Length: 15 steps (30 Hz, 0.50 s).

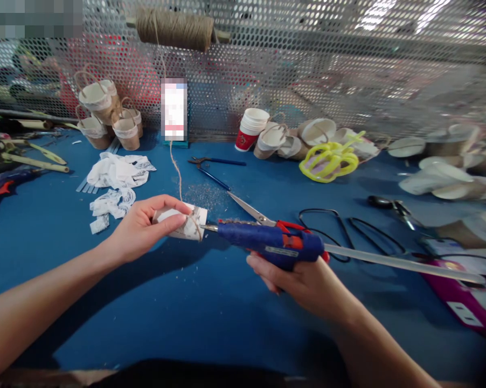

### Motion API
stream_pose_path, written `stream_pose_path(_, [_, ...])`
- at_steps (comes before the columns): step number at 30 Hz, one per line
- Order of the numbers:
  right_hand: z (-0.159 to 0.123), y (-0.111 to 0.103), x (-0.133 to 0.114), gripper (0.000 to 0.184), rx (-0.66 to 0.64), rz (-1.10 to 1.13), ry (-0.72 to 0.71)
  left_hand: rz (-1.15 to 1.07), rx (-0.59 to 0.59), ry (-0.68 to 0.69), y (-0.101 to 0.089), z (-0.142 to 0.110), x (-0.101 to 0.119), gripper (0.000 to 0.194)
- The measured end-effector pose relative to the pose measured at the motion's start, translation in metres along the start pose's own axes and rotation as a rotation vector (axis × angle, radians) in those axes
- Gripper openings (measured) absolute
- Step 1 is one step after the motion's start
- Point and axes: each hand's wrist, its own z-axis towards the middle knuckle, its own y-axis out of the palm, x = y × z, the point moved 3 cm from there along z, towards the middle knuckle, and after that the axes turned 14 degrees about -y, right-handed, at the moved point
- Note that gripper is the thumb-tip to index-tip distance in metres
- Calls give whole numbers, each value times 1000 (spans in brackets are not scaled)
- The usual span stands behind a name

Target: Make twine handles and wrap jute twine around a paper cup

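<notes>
My left hand (162,218) grips a small white paper cup (200,214) lying on its side, with twine around it near one end. From the cup a strand of twine (176,167) runs up toward a spool (174,29). In my right hand (289,277) is a blue glue gun (263,240), its metal nozzle at the twine-wrapped end of the cup; whether it touches, I cannot tell. A long translucent glue stick (396,263) sticks out of the gun's back. Scissors (249,209) with red handles lie behind the gun, partly hidden by it.
Blue-handled pliers (216,161) lie beyond my hands. White lace (116,170) is heaped at left, near finished little buckets (125,132). Stacked paper cups (253,126), a yellow basket-like piece (332,161) and black cable (340,221) are at right. Another glue gun (8,186) lies far left.
</notes>
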Motion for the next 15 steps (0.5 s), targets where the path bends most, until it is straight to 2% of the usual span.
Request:
stream_pose_path(9, [1, -3, 0, 30, -50, -33, -32, 8, 24, 25, -2, 1, 0, 17])
stream_pose_path(15, [5, -2, 0, 27, -2, 17, -75, 13, 9, 12, 1, -1, 1, 15])
